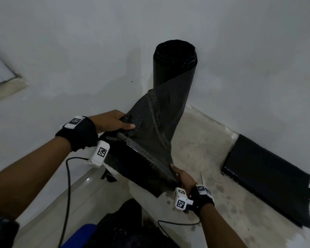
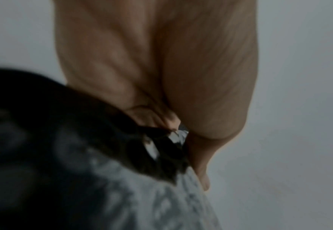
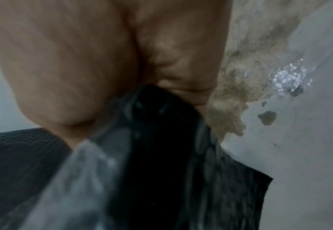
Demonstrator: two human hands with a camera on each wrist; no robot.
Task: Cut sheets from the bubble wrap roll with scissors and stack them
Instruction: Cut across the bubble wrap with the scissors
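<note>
The left hand [image 1: 113,122] and the right hand [image 1: 183,178] are each pinching an edge of the black bubble wrap sheet [image 1: 147,140], which is twisting away from the upright bubble wrap roll [image 1: 174,77] standing in the corner. Pulling harder is probably risking that the roll tips, and the scissors [image 1: 203,179] are sitting by the right hand and could snag.

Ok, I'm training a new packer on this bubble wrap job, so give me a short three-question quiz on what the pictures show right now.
1. True or false: the roll lies flat on the floor.
2. Which hand grips the pulled-out sheet at its edge nearer the roll? A) left hand B) right hand C) neither
3. Fill in: the stack of cut sheets lies on the floor to the ____ of the roll, against the wall.

Key
1. False: it stands upright in the corner.
2. A: the left hand grips that edge and the right hand grips the nearer edge.
3. Right.
</note>
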